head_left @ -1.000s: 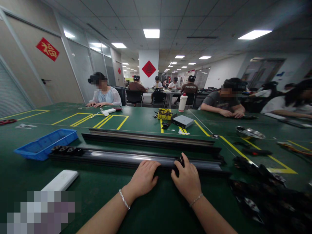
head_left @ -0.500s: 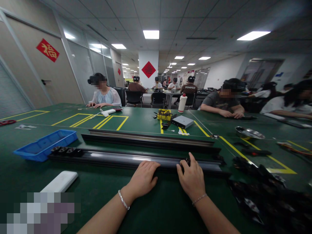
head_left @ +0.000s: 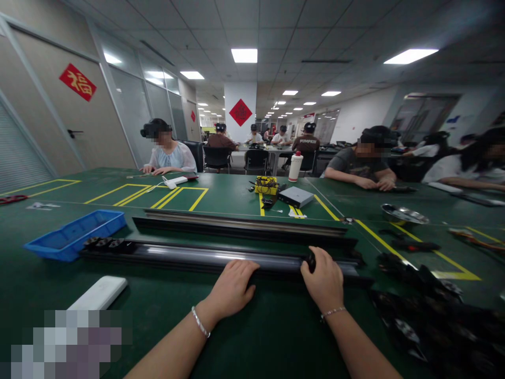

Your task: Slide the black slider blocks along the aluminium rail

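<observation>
Left hand (head_left: 232, 287) palm down, fingers loosely spread, flat against the near side of the long black metal rail with a shiny silver channel (head_left: 189, 257); nothing gripped. Right hand (head_left: 324, 279) further right on the same rail, fingers curled about a small black rounded fitting (head_left: 311, 261) (only its top showing past the thumb), seated in the channel near the rail's right end. Rail itself lengthwise across the green desk (head_left: 276, 337), close to the near edge. 3 more small black fittings (head_left: 104, 243) at its left end. Behind it, parallel, a 2nd long black rail (head_left: 244, 226). Blue plastic tray (head_left: 74, 234) toward the left edge, just beyond the rail's left end. White flat rectangular device (head_left: 98, 293) by the near-left corner. Heap of black parts (head_left: 426, 305) at the right edge.
</observation>
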{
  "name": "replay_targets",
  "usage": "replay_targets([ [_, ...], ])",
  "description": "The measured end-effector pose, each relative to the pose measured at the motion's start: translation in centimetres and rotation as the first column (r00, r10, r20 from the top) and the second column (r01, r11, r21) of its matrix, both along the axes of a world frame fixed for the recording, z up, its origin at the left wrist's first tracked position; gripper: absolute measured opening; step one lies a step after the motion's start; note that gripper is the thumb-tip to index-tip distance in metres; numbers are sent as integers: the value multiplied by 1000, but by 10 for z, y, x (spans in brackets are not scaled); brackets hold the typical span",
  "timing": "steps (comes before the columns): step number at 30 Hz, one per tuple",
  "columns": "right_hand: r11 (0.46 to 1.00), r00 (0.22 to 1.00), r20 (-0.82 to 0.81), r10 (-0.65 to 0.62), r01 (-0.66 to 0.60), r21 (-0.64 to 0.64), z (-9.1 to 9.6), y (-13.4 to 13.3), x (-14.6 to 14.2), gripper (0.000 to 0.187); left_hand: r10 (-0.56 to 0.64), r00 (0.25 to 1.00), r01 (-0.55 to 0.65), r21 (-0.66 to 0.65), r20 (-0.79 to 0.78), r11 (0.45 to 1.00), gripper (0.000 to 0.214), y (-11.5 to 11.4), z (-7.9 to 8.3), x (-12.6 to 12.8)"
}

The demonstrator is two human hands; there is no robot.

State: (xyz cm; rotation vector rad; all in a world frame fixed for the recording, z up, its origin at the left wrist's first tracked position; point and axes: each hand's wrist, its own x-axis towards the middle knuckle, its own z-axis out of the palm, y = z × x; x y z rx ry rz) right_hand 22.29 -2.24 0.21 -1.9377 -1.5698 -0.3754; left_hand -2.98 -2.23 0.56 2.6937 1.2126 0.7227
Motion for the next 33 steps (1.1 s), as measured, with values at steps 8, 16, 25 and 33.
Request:
replay_targets([
  [8, 997, 998, -42, -37, 34, -69, 6, 0, -2, 46, 2, 1000, -1, -23, 4, 1000, 49, -1, 3, 0],
  [16, 993, 989, -120, -83, 73, -88, 10, 0, 7, 47, 1, 1000, -1, -35, -1, 999, 48, -1, 3, 0],
  [25, 988, 983, -113, -146, 139, -71, 8, 3, 23, 51, 1, 1000, -1, -28, -7, 1000, 48, -1, 3, -1],
  [33, 983, 977, -115, -179, 174, -52, 6, 5, 28, 53, 32, 999, -32, -4, -9, 999, 43, 1, 2, -6],
])
